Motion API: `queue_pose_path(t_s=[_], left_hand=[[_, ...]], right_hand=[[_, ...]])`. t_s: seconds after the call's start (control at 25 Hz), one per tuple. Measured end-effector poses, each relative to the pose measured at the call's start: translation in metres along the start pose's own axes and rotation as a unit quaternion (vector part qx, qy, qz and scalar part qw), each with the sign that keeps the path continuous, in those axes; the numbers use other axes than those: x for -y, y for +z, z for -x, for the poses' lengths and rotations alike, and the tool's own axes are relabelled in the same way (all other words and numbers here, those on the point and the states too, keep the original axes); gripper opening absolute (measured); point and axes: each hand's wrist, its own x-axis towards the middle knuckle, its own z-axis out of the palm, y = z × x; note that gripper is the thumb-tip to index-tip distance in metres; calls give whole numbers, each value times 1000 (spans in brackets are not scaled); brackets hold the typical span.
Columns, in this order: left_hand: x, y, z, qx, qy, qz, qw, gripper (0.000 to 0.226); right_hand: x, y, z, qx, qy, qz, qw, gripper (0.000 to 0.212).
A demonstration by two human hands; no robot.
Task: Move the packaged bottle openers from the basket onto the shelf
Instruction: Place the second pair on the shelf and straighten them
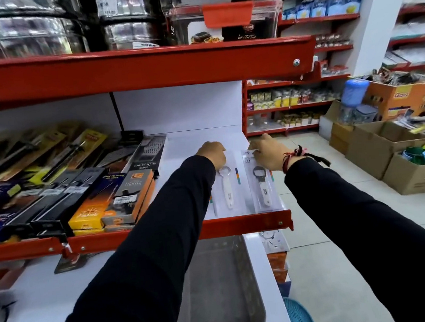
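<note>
Two clear packaged bottle openers lie side by side on the white shelf (191,143) at its right end. The left package (227,189) holds a white opener, and my left hand (212,155) is closed over its far end. The right package (263,185) holds an opener with a dark head and a white handle; my right hand (267,152) pinches its top edge. A blue basket (299,317) shows only its rim on the floor at the bottom right. What it holds is hidden.
Boxed lighters and graters (120,197) fill the shelf to the left of the packages. A grey tray (218,292) sits on the lower shelf under my arms. One more clear package (273,241) hangs below the shelf's right corner. Cardboard boxes (396,155) line the aisle at right.
</note>
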Motion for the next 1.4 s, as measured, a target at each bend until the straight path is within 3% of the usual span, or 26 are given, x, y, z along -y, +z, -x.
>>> queue_pose_path(t_s=[0.16, 0.36, 0.56, 0.84, 1.04, 1.24, 1.4], left_hand=[[8, 28, -6, 42, -5, -7, 999, 42], [19, 53, -7, 12, 13, -43, 999, 47], [28, 62, -2, -4, 44, -107, 993, 47], [54, 24, 13, -52, 69, -142, 986, 47], [97, -6, 39, 16, -1, -216, 976, 48], [122, -9, 70, 97, -38, -272, 957, 53], [132, -1, 82, 113, -40, -241, 963, 58]], right_hand=[[-9, 22, -7, 36, 24, 15, 999, 36], [-12, 43, -3, 69, 38, 33, 996, 35], [-13, 44, 7, 44, 46, 31, 997, 36], [19, 23, 12, 4, -29, 22, 999, 36], [66, 32, 22, 99, -120, 104, 982, 47], [85, 54, 28, 190, -119, 101, 969, 58], [87, 60, 37, 202, -103, 80, 971, 57]])
